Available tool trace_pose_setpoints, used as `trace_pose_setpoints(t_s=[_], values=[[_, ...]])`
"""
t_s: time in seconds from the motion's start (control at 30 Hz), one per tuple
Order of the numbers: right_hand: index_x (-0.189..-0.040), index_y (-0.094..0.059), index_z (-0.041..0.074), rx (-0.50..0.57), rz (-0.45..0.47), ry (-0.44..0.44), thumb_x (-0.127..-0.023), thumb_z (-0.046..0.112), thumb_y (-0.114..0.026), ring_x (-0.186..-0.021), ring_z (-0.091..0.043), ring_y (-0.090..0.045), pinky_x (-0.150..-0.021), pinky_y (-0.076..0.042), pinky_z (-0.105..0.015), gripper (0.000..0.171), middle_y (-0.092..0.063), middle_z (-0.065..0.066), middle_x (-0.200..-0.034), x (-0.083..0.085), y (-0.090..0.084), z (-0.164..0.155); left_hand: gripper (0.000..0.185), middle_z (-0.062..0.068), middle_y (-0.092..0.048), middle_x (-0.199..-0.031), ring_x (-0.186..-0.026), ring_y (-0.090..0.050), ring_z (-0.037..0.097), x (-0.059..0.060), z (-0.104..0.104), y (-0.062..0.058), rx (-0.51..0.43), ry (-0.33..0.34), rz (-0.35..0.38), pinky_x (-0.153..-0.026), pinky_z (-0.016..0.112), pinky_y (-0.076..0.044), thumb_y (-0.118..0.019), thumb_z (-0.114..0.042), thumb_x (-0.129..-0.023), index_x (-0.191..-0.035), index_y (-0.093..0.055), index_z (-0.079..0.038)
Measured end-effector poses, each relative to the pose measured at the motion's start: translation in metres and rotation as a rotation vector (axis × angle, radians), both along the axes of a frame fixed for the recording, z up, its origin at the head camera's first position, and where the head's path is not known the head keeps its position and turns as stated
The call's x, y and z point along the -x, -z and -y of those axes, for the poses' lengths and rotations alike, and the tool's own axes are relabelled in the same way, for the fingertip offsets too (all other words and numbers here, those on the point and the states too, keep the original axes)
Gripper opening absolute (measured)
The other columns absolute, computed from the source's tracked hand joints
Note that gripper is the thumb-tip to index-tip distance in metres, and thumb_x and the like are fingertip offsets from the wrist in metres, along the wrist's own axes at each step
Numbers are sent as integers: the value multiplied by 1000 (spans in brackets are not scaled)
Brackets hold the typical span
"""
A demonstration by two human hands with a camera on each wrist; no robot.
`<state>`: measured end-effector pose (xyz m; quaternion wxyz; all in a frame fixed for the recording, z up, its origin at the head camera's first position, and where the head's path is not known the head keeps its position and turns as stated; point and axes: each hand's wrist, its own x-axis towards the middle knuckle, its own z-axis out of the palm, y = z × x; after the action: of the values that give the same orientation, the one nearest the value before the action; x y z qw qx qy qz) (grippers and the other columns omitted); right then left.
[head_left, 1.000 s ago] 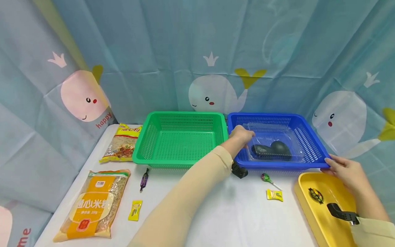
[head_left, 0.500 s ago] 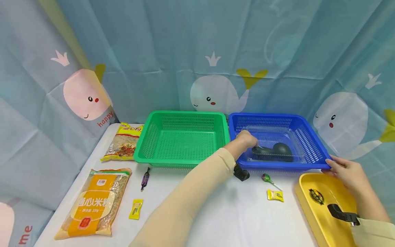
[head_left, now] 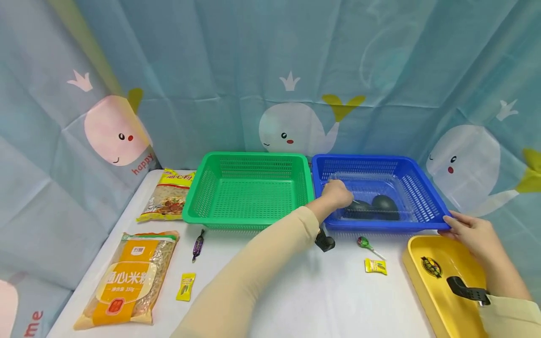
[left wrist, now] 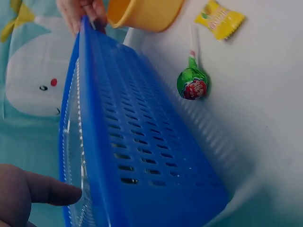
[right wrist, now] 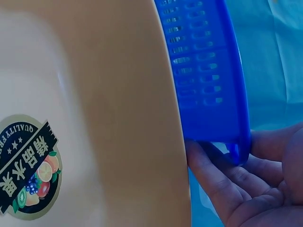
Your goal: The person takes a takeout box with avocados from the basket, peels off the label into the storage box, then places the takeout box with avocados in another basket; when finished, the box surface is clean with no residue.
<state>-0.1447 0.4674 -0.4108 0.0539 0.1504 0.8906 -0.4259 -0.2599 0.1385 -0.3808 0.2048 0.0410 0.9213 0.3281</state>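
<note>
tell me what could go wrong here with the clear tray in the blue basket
1. The left hand grips only one edge of the clear tray, so if lifted it may tilt and the two dark eggs could roll or slide.
2. The right hand holds the blue basket at just one corner; a tug might swing it into the yellow bowl.
3. The lollipop lies close by the basket and could get knocked.

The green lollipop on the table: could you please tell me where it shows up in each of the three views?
Head: the green lollipop lies on the white table, just in front of the blue basket.
Left wrist: upper right of centre, beside the basket's outer wall.
Right wrist: not in it.
Shared landmark: the blue basket, also in the right wrist view, its corner held by the right hand.
</note>
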Motion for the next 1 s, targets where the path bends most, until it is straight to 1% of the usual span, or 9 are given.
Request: trace_pose_setpoints(t_s=[0.03,0.13,0.17,0.27,0.4,0.5,0.57,0.67,1.0], values=[[-152,-25,-13,0,1,-3,-106,45,-45,-77,-8,-73,-69,-61,-18,77,-75,-2,-91,1,0,0,29,6,-34,-164,-76,-55,12,-2,0,-1,19,15,-24,-37,24,-27,-56,-25,-100,-91,-75,-5],[-151,-26,-15,-3,1,-4,-106,45,-45,-77,-8,-73,-68,-61,-18,77,-74,-5,-94,3,1,1,33,8,-48,-155,-57,-39,10,-6,1,-3,43,73,-56,-37,24,-23,-57,-24,-98,-114,-73,0],[-151,-26,-16,-5,1,-5,-106,44,-45,-76,-8,-72,-68,-61,-18,77,-74,-6,-94,3,1,1,42,9,-58,-144,-51,-26,12,-8,2,-5,37,90,-49,-38,24,-22,-57,-24,-98,-131,-65,1],[-150,-25,-16,-4,-2,-6,-106,44,-45,-76,-6,-72,-67,-61,-17,77,-75,-7,-94,3,1,0,72,6,-75,-104,-44,-22,11,-13,5,-10,55,136,-54,-38,25,-24,-59,-27,-98,-159,-27,-4],[-151,-24,-16,3,1,-14,-106,45,-45,-76,-5,-73,-67,-60,-16,79,-75,-1,-91,2,2,-3,78,1,-71,-125,-55,-44,9,-24,12,-21,57,175,-127,-50,24,-40,-62,-28,-98,-162,-20,-13],[-151,-23,-15,0,2,-16,-106,45,-45,-76,-5,-72,-66,-60,-15,79,-74,2,-90,1,2,-5,72,-4,-51,-152,-106,-64,9,-32,20,-30,42,195,-235,-84,22,-54,-64,-27,-97,-160,-30,-16],[-151,-24,-15,-8,2,-17,-105,46,-45,-76,-5,-72,-66,-60,-15,79,-74,2,-90,1,3,-5,67,-3,-45,-157,-140,-47,14,-38,26,-35,45,214,-305,-110,25,-45,-63,-27,-97,-158,-35,-17],[-151,-25,-15,-8,-2,-15,-105,45,-45,-76,-5,-72,-66,-60,-16,79,-75,0,-91,3,4,-5,63,-2,-44,-158,-148,-37,16,-46,37,-41,47,239,-380,-122,31,-35,-61,-27,-98,-156,-39,-16],[-150,-23,-18,1,-1,-10,-106,43,-44,-76,-8,-74,-64,-59,-14,78,-76,-4,-90,5,3,-8,52,3,-52,-151,-143,-45,22,-56,96,-37,-9,179,-492,-119,38,-40,-62,-29,-100,-148,-51,-14]])
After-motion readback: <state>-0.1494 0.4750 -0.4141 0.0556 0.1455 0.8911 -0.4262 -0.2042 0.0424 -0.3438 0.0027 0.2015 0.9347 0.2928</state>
